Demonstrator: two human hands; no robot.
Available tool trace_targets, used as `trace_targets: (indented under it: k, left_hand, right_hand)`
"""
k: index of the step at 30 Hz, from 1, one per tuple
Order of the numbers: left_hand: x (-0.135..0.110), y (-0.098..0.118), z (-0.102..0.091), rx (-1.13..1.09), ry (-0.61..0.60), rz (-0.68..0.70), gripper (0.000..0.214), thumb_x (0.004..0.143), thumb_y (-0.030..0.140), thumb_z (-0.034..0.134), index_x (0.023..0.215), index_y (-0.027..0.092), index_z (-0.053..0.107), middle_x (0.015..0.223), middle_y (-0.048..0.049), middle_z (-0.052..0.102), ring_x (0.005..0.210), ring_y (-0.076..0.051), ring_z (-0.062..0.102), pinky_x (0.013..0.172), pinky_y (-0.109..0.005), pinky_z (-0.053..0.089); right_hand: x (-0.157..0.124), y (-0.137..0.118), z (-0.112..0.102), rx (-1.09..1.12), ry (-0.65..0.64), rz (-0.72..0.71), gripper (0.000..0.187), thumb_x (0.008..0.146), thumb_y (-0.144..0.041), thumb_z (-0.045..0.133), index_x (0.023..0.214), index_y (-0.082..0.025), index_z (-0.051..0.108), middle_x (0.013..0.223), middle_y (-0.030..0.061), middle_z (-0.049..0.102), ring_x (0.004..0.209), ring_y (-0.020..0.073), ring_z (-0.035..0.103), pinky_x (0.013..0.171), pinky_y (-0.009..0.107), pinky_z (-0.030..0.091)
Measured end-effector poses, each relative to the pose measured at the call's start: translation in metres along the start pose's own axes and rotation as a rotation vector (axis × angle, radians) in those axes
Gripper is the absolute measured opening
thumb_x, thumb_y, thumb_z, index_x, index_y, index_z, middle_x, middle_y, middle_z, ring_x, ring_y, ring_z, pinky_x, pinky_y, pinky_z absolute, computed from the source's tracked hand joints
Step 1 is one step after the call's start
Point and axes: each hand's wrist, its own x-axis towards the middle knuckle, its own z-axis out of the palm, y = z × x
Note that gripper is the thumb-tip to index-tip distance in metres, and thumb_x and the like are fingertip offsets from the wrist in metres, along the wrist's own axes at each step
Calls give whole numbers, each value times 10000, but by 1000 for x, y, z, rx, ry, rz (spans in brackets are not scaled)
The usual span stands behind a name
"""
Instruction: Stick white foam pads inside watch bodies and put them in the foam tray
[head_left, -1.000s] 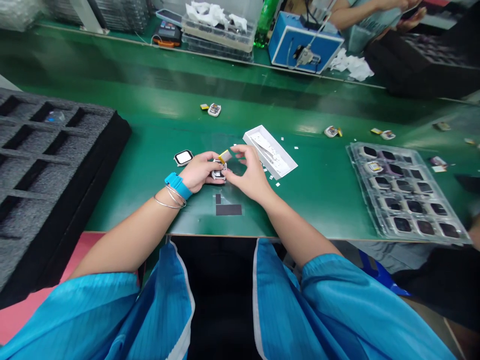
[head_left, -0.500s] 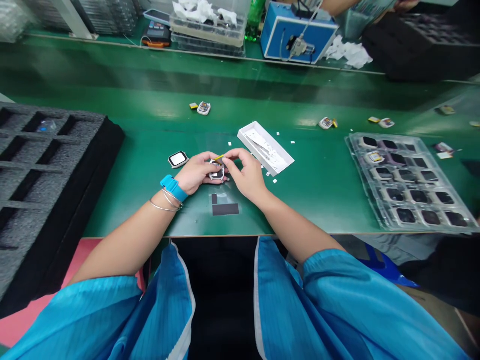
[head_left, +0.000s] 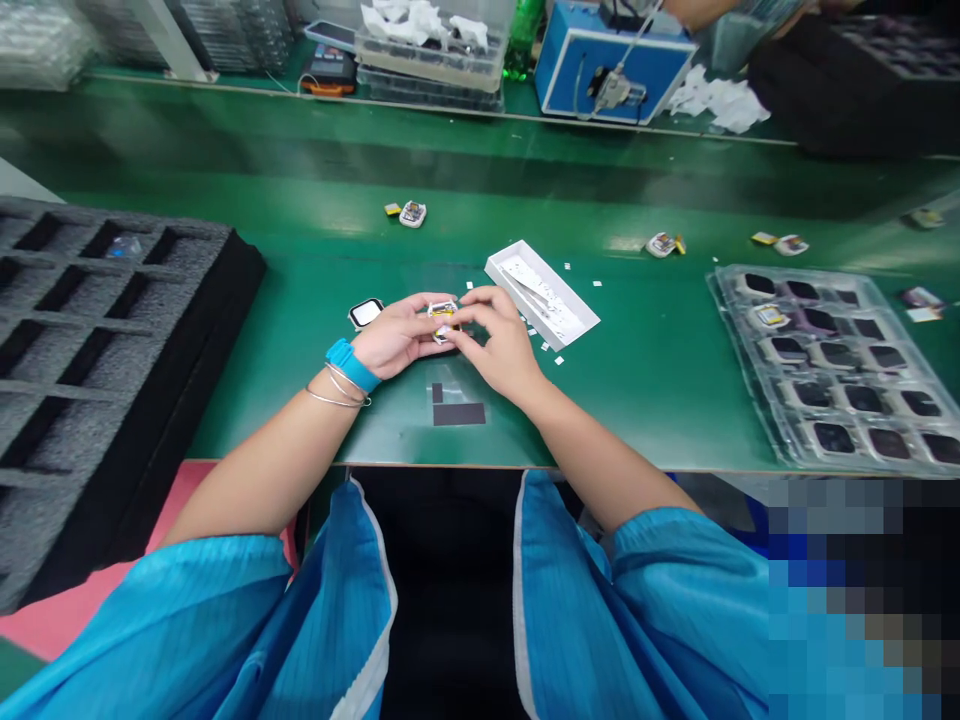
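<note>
The left hand (head_left: 397,340) and right hand (head_left: 499,350) hold, fingers (head_left: 469,318) closed on a small watch module (head_left: 443,322) bearing a yellow battery, just left of the white tray (head_left: 517,251). Risk: uneven pressure could loosen the battery, dropping it onto the tabletop (head_left: 637,370).

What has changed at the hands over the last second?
The small yellow battery, held edge-on by the right hand, now appears to lie flat on the white watch housing in the left hand. The white rectangular tray and black-rimmed square watch screen stayed put.
</note>
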Motion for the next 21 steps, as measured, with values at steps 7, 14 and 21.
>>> trace_targets:
  k: [7, 14, 21]
  left_hand:
    - [-2, -10, 0, 53, -160, 198, 517, 625, 280, 904, 1028, 148, 608, 918, -76, 721, 838, -200, 709, 808, -365, 577]
    - [-16, 19, -3, 187, -147, 326, 489, 750, 245, 795, 1180, 146, 585, 985, -112, 720, 870, -213, 708, 809, -378, 569]
    - [-39, 110, -95, 751, 994, 606, 472, 910, 117, 540, 1376, 186, 560, 1324, -119, 595, 1229, -245, 548, 1062, -405, 432]
  right_hand:
    - [0, 0, 1, 581, -195, 302, 563, 750, -428, 776, 1232, -270, 532, 1161, 61, 699, 993, 196, 705, 843, 357, 613]
    - [-3, -13, -2, 555, -23, 274, 633, 720, -435, 808, 1262, -258, 534, 1069, 67, 737, 957, 208, 726, 917, 415, 603]
    - [1, -1, 6, 420, 9, 224, 425, 823, -463, 698, 1163, -224, 613, 1092, 99, 723, 1057, 221, 690, 948, 445, 571]
